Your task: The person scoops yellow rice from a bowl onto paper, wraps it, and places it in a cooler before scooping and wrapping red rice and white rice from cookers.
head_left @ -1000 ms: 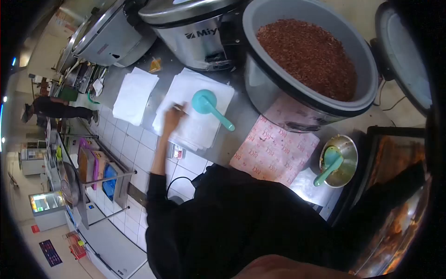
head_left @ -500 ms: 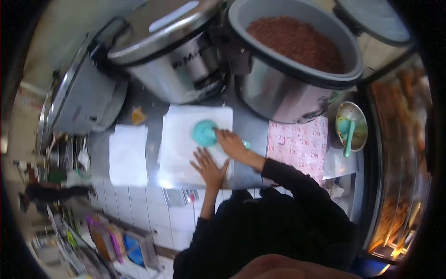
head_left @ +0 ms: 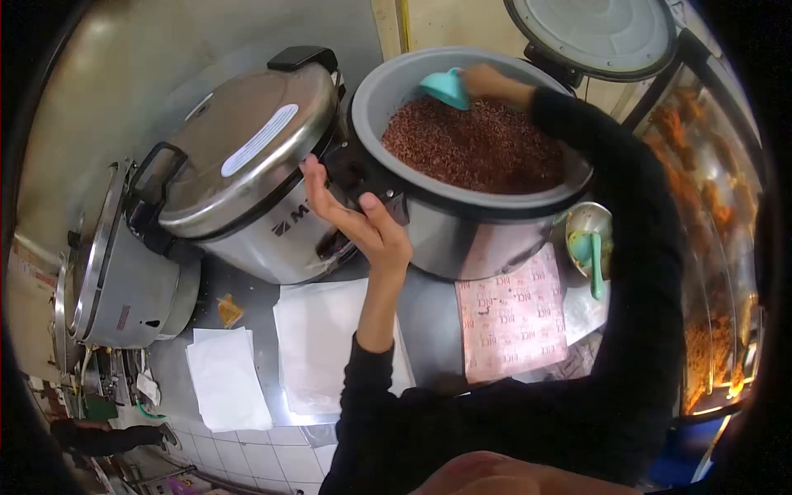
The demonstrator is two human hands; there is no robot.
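Inside the uncovered rice cooker, my right hand grips a teal scoop near the far wall. The scoop is tilted above the reddish-brown rice, close to its surface. My left hand is raised with fingers stretched out and thumb apart, holding nothing. It overlaps the front latch of that cooker and the side of the lidded cooker in this view. Below my left wrist lies a stack of white paper sheets on the metal counter.
A smaller white paper stack lies to the left, near an orange-brown scrap. Pink printed paper is at right, beside a metal bowl with a green-handled utensil. A glass display case stands far right; a person is far left.
My right hand has carried the scoop from the white paper up into the rice cooker. My left hand has lifted off the paper toward the cookers. The camera view has shifted upward.
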